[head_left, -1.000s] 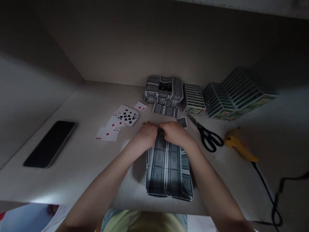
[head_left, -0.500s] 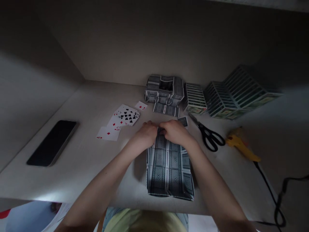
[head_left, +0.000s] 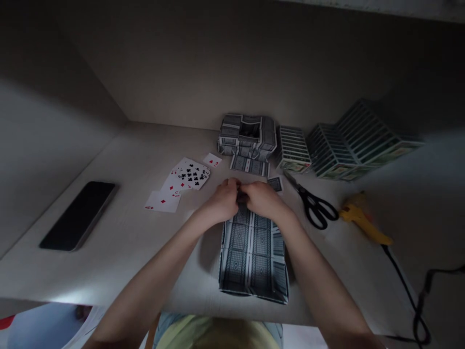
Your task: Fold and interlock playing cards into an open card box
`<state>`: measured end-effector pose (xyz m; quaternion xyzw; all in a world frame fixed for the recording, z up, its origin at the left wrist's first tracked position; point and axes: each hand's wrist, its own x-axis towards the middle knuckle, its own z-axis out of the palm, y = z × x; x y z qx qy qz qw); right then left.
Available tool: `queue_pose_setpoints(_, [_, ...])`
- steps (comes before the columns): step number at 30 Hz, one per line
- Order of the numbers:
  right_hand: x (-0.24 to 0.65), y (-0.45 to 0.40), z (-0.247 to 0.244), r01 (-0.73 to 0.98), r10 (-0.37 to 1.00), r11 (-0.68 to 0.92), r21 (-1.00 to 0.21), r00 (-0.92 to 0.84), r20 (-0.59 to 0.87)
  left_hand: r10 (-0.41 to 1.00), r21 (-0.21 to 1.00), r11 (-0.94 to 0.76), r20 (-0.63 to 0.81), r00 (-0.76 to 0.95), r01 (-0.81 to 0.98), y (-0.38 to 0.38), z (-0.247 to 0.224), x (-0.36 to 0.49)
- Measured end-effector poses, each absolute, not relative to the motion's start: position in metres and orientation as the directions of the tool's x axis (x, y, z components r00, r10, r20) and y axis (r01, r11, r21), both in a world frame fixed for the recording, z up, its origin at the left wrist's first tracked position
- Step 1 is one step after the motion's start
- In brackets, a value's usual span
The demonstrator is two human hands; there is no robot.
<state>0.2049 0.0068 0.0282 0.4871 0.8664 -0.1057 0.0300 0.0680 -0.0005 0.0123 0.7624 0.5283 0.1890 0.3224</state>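
In the head view, a long box-like structure made of playing cards lies on the table in front of me, patterned card backs facing up. My left hand and my right hand meet at its far end, fingers curled and closed on the edge there. The fingertips nearly touch each other, and they hide exactly what they pinch. Just beyond my right hand lies a single face-down card. Left of my left hand is a loose spread of face-up cards.
At the back stand a card-built piece with a square opening and several stacked card structures. Black-handled scissors and a yellow glue gun with a black cord lie right. A phone rests left.
The near end of the card structure has swung slightly left. Both hands stay at its far end, the left one turned a little. Everything else lies as before.
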Motion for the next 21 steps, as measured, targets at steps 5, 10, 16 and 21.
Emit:
queue_pose_setpoints(5, [0.206, 0.008, 0.029, 0.874, 0.856, 0.446, -0.192, -0.479, -0.192, 0.993, 0.943, -0.025, -0.015, 0.119, 0.333, -0.014, -0.002, 0.059])
queue_pose_setpoints(10, [0.204, 0.007, 0.03, 0.871, 0.851, 0.45, -0.199, -0.486, -0.201, 0.981, 0.956, -0.008, -0.05, 0.189, 0.294, -0.03, -0.01, 0.056])
queue_pose_setpoints(16, [0.203, 0.006, 0.031, 0.864, 0.843, 0.471, -0.181, -0.5, -0.198, 0.967, 0.952, -0.078, 0.0, 0.254, 0.297, -0.028, -0.01, 0.059])
queue_pose_setpoints(21, [0.2, 0.006, 0.033, 0.872, 0.838, 0.466, -0.152, -0.49, -0.239, 0.986, 0.944, -0.051, -0.005, 0.168, 0.327, -0.024, -0.011, 0.065])
